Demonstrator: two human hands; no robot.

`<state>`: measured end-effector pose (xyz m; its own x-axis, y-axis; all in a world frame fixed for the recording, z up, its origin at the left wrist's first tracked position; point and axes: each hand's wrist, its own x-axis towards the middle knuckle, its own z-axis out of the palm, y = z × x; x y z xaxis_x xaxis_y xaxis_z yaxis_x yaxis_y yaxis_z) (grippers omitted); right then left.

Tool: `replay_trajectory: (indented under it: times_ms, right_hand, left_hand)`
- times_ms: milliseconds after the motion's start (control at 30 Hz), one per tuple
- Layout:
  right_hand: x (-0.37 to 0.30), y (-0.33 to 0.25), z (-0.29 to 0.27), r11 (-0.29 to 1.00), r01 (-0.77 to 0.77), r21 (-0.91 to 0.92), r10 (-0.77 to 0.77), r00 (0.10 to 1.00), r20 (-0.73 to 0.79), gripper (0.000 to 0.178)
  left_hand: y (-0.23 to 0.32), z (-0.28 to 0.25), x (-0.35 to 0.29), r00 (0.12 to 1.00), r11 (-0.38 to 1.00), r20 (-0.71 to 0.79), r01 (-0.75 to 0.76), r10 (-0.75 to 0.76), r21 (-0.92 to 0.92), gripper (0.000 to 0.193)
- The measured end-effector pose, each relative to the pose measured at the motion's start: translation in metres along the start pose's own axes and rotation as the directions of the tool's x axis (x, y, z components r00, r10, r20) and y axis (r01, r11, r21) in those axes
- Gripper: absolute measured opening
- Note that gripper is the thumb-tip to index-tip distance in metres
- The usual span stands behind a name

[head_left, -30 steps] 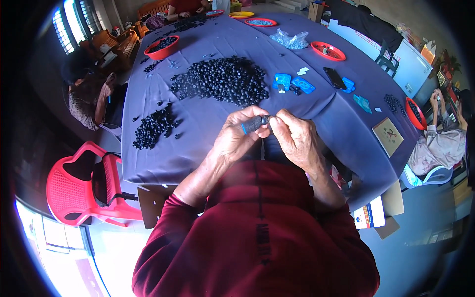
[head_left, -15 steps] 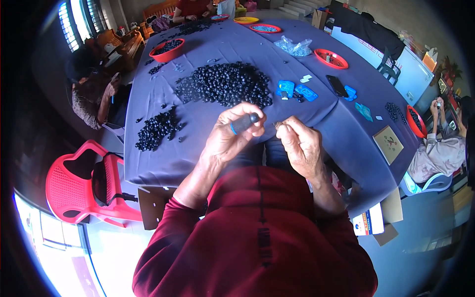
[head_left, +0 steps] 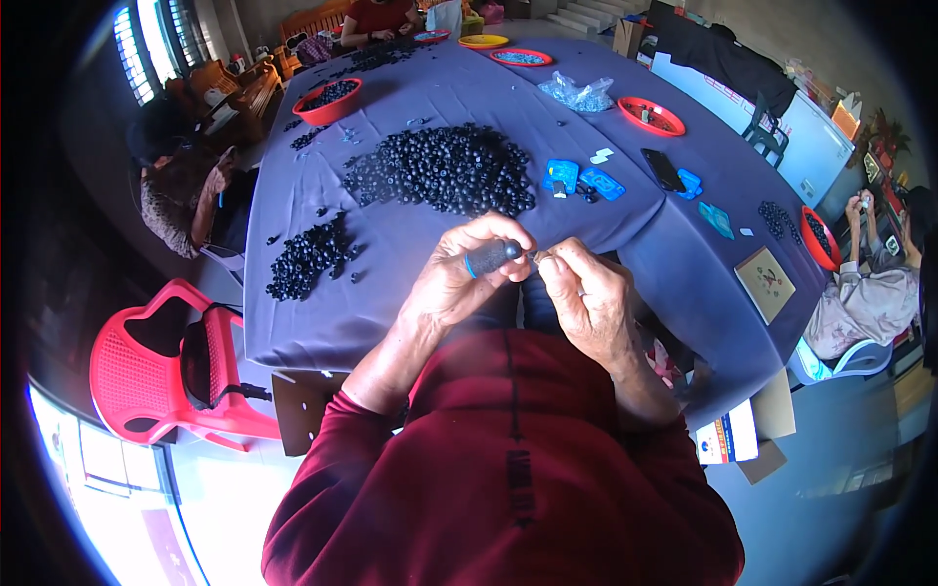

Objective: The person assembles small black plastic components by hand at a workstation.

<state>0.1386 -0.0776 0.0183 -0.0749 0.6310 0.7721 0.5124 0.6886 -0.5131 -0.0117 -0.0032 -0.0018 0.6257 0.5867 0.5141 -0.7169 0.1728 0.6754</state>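
Note:
Above the near table edge, my left hand (head_left: 454,273) is closed, one digit wearing a dark sleeve (head_left: 487,259) with a blue rim. At the sleeve's tip it pinches a small round black bead (head_left: 513,250). My right hand (head_left: 591,298) meets it there, thumb and forefinger pressed together on a tiny brownish thing (head_left: 536,256), too small to name. Just beyond my hands lies a large heap of black beads (head_left: 445,166). A smaller heap of similar black beads (head_left: 315,256) sits to the left.
Red bowls (head_left: 329,114) of beads stand on the blue-grey tablecloth (head_left: 410,293). Right of the heap are blue plastic cases (head_left: 601,184), a phone (head_left: 663,170) and a clear bag (head_left: 576,93). A red chair (head_left: 161,366) stands left. Other people sit around the table.
My hands have come together: the left moved slightly right and down, the right slightly left. The pinched brownish thing now meets the bead.

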Motion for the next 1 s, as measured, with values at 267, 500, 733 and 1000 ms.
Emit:
replay_trajectory:
  times_ms: [267, 500, 733, 1000]
  right_hand:
    - [0.001, 0.005, 0.005, 1.000, 0.003, -0.029, -0.004, 0.999, -0.035, 0.015]
    - [0.001, 0.004, 0.007, 0.999, 0.010, -0.044, -0.011, 1.000, -0.019, 0.016]
    - [-0.002, -0.005, 0.000, 0.996, 0.016, -0.083, -0.016, 1.000, -0.001, 0.013]
    - [0.002, 0.004, 0.006, 0.999, 0.021, -0.040, -0.023, 0.998, -0.060, 0.018]
  left_hand:
    - [-0.004, 0.000, 0.000, 0.998, 1.000, 0.061, 0.023, -0.022, -0.013, 0.031]
    - [-0.003, -0.004, -0.001, 0.998, 0.999, 0.044, 0.037, -0.038, 0.026, 0.034]
    - [0.001, -0.005, 0.001, 1.000, 1.000, -0.004, 0.001, -0.001, 0.029, 0.026]
    - [-0.005, -0.002, 0.000, 0.999, 1.000, 0.022, 0.023, -0.023, 0.011, 0.032]
